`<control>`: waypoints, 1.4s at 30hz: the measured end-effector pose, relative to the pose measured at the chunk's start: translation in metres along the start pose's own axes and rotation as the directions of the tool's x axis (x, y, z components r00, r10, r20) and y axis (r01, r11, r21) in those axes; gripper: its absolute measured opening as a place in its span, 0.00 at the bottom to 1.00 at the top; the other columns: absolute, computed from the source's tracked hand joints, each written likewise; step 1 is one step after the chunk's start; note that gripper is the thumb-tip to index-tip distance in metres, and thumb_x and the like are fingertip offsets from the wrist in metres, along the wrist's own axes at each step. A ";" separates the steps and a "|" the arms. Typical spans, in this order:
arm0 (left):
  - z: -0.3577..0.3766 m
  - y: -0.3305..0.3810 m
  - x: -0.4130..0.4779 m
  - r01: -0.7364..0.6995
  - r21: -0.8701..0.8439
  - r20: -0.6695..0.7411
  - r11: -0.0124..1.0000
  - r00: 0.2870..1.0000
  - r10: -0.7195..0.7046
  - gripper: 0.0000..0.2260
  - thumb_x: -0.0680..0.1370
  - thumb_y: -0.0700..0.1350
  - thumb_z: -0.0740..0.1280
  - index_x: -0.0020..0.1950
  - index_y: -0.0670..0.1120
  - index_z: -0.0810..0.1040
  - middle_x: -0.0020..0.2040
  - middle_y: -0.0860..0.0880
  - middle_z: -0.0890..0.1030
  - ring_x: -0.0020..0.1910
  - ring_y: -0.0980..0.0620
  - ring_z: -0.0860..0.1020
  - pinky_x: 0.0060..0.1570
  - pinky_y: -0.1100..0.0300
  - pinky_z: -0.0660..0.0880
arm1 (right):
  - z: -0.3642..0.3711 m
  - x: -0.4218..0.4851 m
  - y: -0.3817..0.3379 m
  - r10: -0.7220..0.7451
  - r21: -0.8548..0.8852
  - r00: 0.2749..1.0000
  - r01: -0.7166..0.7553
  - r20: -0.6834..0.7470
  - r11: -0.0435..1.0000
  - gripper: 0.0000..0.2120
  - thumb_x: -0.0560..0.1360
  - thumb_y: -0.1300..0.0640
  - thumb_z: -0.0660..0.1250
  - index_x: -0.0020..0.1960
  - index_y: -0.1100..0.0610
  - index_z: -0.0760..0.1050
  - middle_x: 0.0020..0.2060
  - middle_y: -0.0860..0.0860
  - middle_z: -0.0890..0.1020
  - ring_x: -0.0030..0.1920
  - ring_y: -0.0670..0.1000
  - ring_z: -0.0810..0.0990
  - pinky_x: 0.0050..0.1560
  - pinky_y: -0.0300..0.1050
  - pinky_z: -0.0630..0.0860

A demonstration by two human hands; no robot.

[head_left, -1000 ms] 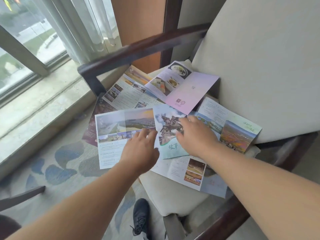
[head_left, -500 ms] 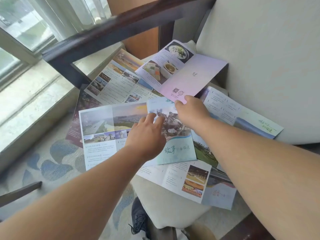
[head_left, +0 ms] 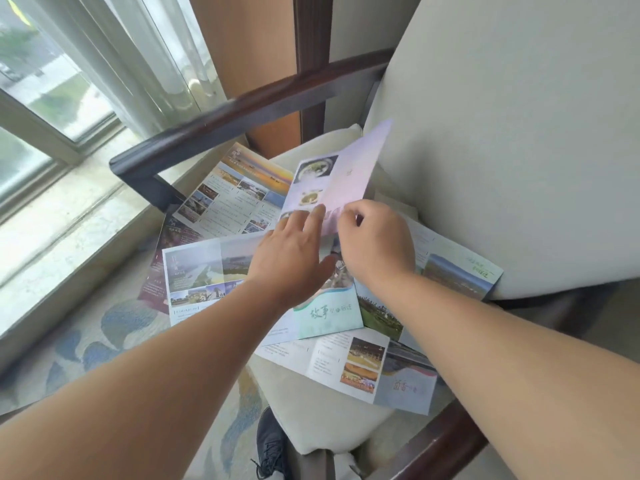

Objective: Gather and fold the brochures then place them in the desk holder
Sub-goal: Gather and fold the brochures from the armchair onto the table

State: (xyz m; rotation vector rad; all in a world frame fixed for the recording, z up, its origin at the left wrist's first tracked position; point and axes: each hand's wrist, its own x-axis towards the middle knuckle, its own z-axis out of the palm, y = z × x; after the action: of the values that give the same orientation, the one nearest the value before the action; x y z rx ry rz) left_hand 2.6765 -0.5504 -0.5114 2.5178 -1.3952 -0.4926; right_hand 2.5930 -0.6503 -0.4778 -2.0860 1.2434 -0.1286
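Note:
Several unfolded brochures lie overlapping on an armchair seat point(head_left: 322, 424). My right hand point(head_left: 375, 244) pinches the near edge of a pink brochure point(head_left: 353, 168) with food photos and lifts it, so it stands tilted up toward the chair back. My left hand point(head_left: 294, 251) reaches in beside it, fingers extended and touching the same brochure's lower left edge. Under my hands lies a teal brochure point(head_left: 325, 315). A landscape brochure point(head_left: 197, 271) sticks out over the seat's left side. Another brochure point(head_left: 363, 368) lies nearest me. No desk holder is in view.
The chair's dark wooden armrest point(head_left: 242, 112) crosses behind the brochures, and its pale back cushion point(head_left: 502, 133) rises on the right. A window with sheer curtains point(head_left: 114, 53) and a stone sill are at left. A black shoe point(head_left: 272, 445) rests on patterned carpet below.
My right hand moved from the teal brochure up to the pink one and raised its edge off the pile. My left hand followed forward to that same brochure.

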 end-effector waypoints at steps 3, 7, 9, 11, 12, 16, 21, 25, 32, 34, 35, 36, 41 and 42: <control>-0.016 0.015 -0.005 -0.030 0.014 -0.033 0.999 0.999 0.030 0.28 0.75 0.59 0.52 0.72 0.49 0.63 0.63 0.48 0.75 0.59 0.44 0.76 0.49 0.51 0.73 | -0.015 -0.022 -0.011 -0.071 0.000 0.997 0.071 -0.014 0.997 0.13 0.79 0.54 0.57 0.43 0.55 0.80 0.45 0.52 0.81 0.46 0.56 0.77 0.39 0.44 0.65; -0.033 0.025 -0.027 -0.071 0.020 -0.175 0.997 0.982 0.073 0.15 0.75 0.48 0.56 0.54 0.43 0.76 0.37 0.47 0.79 0.32 0.40 0.78 0.27 0.57 0.65 | -0.026 -0.049 -0.022 -0.201 0.050 0.979 0.202 -0.012 0.978 0.11 0.79 0.53 0.59 0.52 0.54 0.79 0.49 0.51 0.82 0.49 0.56 0.79 0.43 0.45 0.71; -0.039 0.021 -0.042 0.005 -0.017 -0.225 1.000 0.974 -0.009 0.05 0.77 0.44 0.62 0.46 0.44 0.74 0.27 0.48 0.72 0.25 0.40 0.74 0.24 0.59 0.63 | -0.028 -0.059 -0.023 -0.251 0.112 0.968 0.251 -0.013 0.962 0.14 0.79 0.52 0.60 0.63 0.50 0.74 0.56 0.50 0.81 0.53 0.54 0.79 0.49 0.48 0.75; -0.037 0.012 -0.054 0.097 -0.059 -0.189 0.994 0.976 -0.107 0.04 0.79 0.45 0.61 0.50 0.46 0.73 0.29 0.47 0.75 0.27 0.40 0.73 0.26 0.57 0.65 | -0.022 -0.063 -0.021 -0.209 0.128 0.977 0.204 0.029 0.971 0.20 0.79 0.51 0.58 0.71 0.48 0.66 0.64 0.50 0.77 0.58 0.55 0.78 0.52 0.49 0.74; -0.034 0.007 -0.060 0.116 -0.071 -0.184 0.991 0.975 -0.127 0.06 0.80 0.45 0.60 0.55 0.48 0.73 0.31 0.47 0.77 0.29 0.40 0.74 0.27 0.57 0.65 | -0.017 -0.063 -0.019 -0.149 0.122 0.986 0.140 0.068 0.983 0.22 0.79 0.50 0.57 0.73 0.48 0.62 0.67 0.50 0.75 0.60 0.55 0.77 0.54 0.49 0.72; -0.021 -0.007 -0.078 0.145 -0.139 -0.173 0.980 0.970 -0.168 0.20 0.78 0.44 0.59 0.71 0.54 0.66 0.37 0.46 0.82 0.33 0.41 0.76 0.29 0.56 0.64 | 0.009 -0.062 -0.013 -0.002 0.074 0.970 -0.017 0.244 0.997 0.26 0.81 0.48 0.53 0.78 0.50 0.56 0.74 0.51 0.67 0.71 0.56 0.68 0.64 0.52 0.67; -0.010 -0.031 -0.090 0.282 -0.222 -0.121 0.933 0.942 -0.313 0.28 0.78 0.44 0.59 0.74 0.63 0.55 0.50 0.49 0.81 0.40 0.44 0.77 0.34 0.53 0.72 | 0.040 -0.071 -0.008 -0.075 -0.005 0.919 0.083 0.386 0.996 0.26 0.80 0.48 0.54 0.77 0.48 0.58 0.75 0.50 0.65 0.71 0.54 0.67 0.66 0.52 0.67; 0.003 -0.057 -0.089 0.354 -0.136 -0.119 0.925 0.921 -0.370 0.31 0.76 0.43 0.62 0.76 0.62 0.55 0.66 0.49 0.71 0.47 0.45 0.78 0.35 0.55 0.73 | 0.060 -0.069 0.002 -0.022 -0.071 0.905 0.057 0.424 0.996 0.26 0.80 0.47 0.55 0.77 0.50 0.59 0.74 0.50 0.65 0.70 0.55 0.68 0.62 0.52 0.69; 0.041 -0.060 -0.077 0.226 0.015 -0.027 0.974 0.974 -0.225 0.29 0.76 0.45 0.63 0.76 0.55 0.60 0.78 0.45 0.58 0.75 0.42 0.58 0.71 0.44 0.61 | 0.084 -0.054 0.028 0.055 -0.140 0.914 0.002 0.403 0.990 0.24 0.79 0.45 0.56 0.74 0.51 0.63 0.71 0.53 0.67 0.67 0.57 0.70 0.58 0.51 0.70; 0.049 -0.053 -0.075 0.176 -0.062 -0.048 0.982 0.983 -0.179 0.28 0.76 0.44 0.62 0.76 0.53 0.62 0.77 0.44 0.60 0.74 0.42 0.60 0.68 0.44 0.64 | 0.089 -0.051 0.032 0.041 -0.128 0.905 0.015 0.423 0.992 0.24 0.79 0.49 0.55 0.75 0.49 0.61 0.73 0.52 0.66 0.68 0.57 0.69 0.61 0.52 0.70; 0.050 -0.051 -0.074 0.160 -0.116 -0.074 0.980 0.983 -0.169 0.26 0.76 0.43 0.62 0.75 0.52 0.63 0.76 0.44 0.62 0.72 0.42 0.63 0.65 0.45 0.67 | 0.091 -0.050 0.033 0.036 -0.121 0.909 0.016 0.416 0.993 0.24 0.79 0.50 0.54 0.76 0.49 0.61 0.73 0.52 0.66 0.68 0.56 0.69 0.61 0.52 0.69; 0.051 -0.049 -0.073 0.145 -0.169 -0.103 0.975 0.981 -0.164 0.25 0.77 0.42 0.60 0.74 0.51 0.65 0.75 0.44 0.64 0.71 0.42 0.65 0.62 0.45 0.69 | 0.092 -0.049 0.033 0.040 -0.116 0.918 0.007 0.396 0.993 0.24 0.79 0.51 0.54 0.76 0.49 0.60 0.73 0.52 0.66 0.68 0.57 0.69 0.62 0.53 0.69; 0.043 -0.045 -0.065 0.211 -0.334 0.000 0.919 0.975 -0.223 0.23 0.81 0.52 0.57 0.76 0.55 0.60 0.67 0.50 0.75 0.60 0.47 0.77 0.50 0.54 0.74 | 0.091 -0.048 0.030 0.072 -0.062 0.930 -0.053 0.360 0.997 0.21 0.80 0.46 0.51 0.72 0.47 0.63 0.69 0.53 0.72 0.66 0.58 0.72 0.61 0.56 0.71; 0.042 -0.043 -0.062 0.249 -0.318 0.061 0.915 0.968 -0.243 0.22 0.81 0.54 0.57 0.75 0.55 0.61 0.63 0.51 0.78 0.57 0.47 0.79 0.48 0.53 0.75 | 0.090 -0.049 0.028 0.081 -0.039 0.928 -0.072 0.363 0.997 0.22 0.80 0.44 0.50 0.72 0.48 0.64 0.68 0.53 0.73 0.66 0.58 0.72 0.61 0.55 0.71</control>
State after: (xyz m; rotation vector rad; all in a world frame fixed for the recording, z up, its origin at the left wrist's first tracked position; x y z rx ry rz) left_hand 2.6632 -0.4765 -0.5536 2.4256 -0.9128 -0.7299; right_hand 2.5833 -0.5735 -0.5506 -1.9652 1.0976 0.2998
